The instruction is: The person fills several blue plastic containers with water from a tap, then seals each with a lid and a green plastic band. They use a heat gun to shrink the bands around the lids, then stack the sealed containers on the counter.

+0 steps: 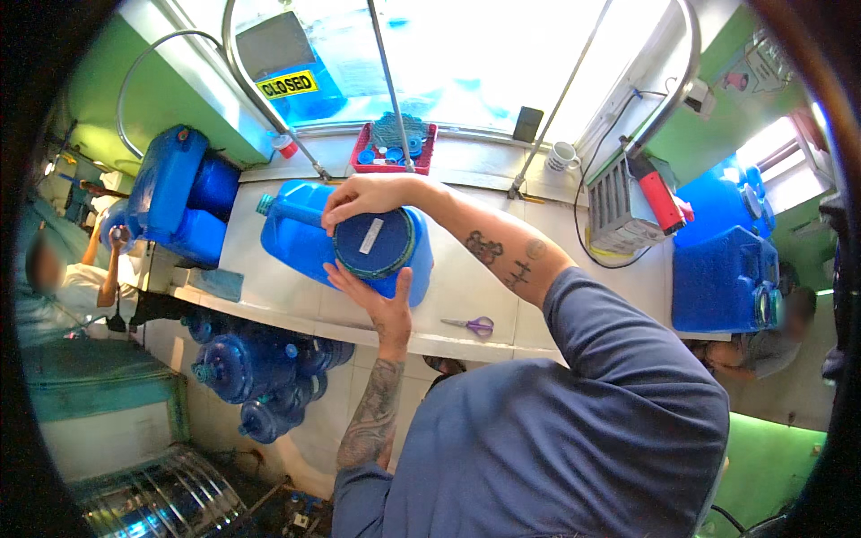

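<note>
A blue plastic water container (pixel 296 252) lies on the white tiled counter before me, its small teal spout cap (pixel 264 204) towards the left. Its large round dark-blue lid (pixel 350 252) faces up and bears a white label (pixel 371 236) with writing. My left hand (pixel 380 299) cups the lid's near rim, thumb and fingers spread around it. Over the far left edge of the lid bends my right hand (pixel 366 200), fingers curled, fingertips at the rim beside the container's handle. Whether something thin is between those fingertips is hidden.
Purple-handled scissors (pixel 479 326) lie near the counter's front edge. A red basket (pixel 354 158) of caps, a mug (pixel 562 157) and a red heat gun (pixel 656 198) stand farther back. Blue containers (pixel 713 279) flank both sides; round bottles (pixel 229 366) sit below. Other people are at both sides.
</note>
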Demonstrator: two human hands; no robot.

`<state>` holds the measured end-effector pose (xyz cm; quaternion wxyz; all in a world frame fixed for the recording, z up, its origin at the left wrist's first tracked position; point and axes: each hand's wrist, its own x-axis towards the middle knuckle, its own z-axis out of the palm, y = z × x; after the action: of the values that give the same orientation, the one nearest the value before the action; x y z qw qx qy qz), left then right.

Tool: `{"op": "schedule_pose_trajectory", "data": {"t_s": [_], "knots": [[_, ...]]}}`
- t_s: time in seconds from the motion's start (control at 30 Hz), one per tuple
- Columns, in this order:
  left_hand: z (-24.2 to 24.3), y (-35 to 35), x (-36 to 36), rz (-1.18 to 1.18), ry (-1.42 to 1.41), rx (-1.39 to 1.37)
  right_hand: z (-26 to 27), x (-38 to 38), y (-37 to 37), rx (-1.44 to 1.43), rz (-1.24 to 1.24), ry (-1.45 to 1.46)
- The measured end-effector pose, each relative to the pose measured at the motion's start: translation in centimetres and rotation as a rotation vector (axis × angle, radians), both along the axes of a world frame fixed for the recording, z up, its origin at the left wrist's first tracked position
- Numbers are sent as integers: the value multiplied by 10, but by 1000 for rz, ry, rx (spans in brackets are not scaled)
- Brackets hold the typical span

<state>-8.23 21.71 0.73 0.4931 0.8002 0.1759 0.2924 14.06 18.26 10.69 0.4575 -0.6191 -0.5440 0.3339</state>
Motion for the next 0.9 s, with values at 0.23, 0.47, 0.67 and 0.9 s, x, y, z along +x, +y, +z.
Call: {"op": "schedule_pose_trajectory", "data": {"t_s": [0.23,0.47,0.67,0.9], "knots": [[19,-108,-19,-150,-43,-18,-9,-28,-139,92,-114,77],[7,-205,-47,-350,44,75,24,-81,-291,-128,-303,-4],[43,-261,-66,-569,61,132,60,-112,-343,285,-701,-1084],[80,-302,-47,-467,-6,724,22,-99,-380,-99,-768,-414]]}}
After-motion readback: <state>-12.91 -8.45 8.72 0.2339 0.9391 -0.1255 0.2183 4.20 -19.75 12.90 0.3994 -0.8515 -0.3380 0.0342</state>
